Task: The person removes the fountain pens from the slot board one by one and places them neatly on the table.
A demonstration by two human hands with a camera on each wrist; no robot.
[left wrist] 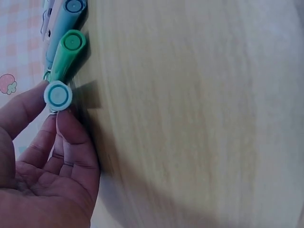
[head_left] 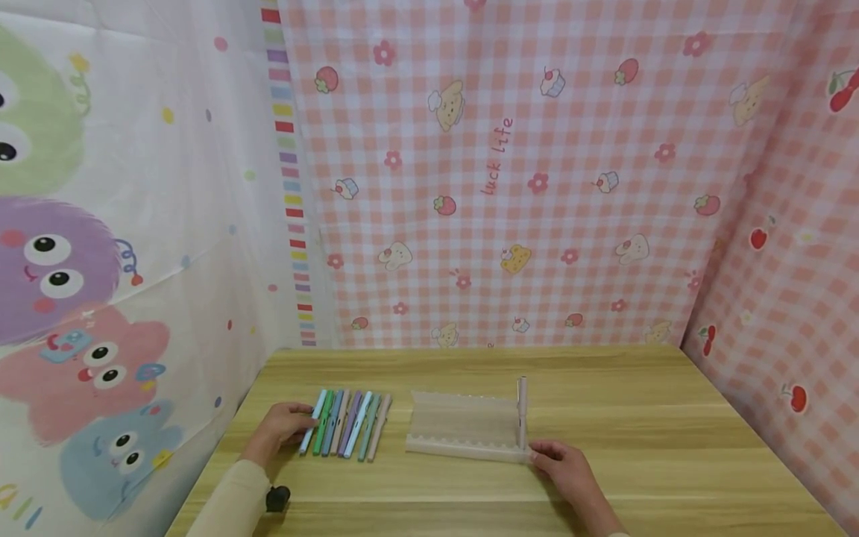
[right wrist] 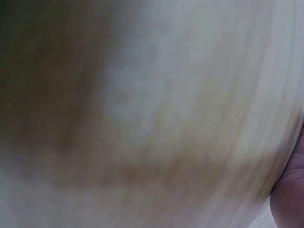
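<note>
My left hand (head_left: 285,423) pinches a light blue pen (left wrist: 58,96) between thumb and fingers, at the left end of a row of capped pens. A green pen (left wrist: 70,51) lies right beside it. At the tray's front right corner, my right hand (head_left: 565,466) grips the end of a clear pen tray (head_left: 463,449) with a notched front edge. One mauve pen (head_left: 522,414) lies along the tray's right end. In the right wrist view, only part of the right hand (right wrist: 289,190) shows at the edge, over blurred wood.
More pens, among them a purple pen (head_left: 350,425) and a teal pen (head_left: 368,429), lie side by side left of the tray. The wooden table (head_left: 637,418) meets a checked curtain (head_left: 510,224) at the back. A black object (head_left: 277,498) sits by the left sleeve.
</note>
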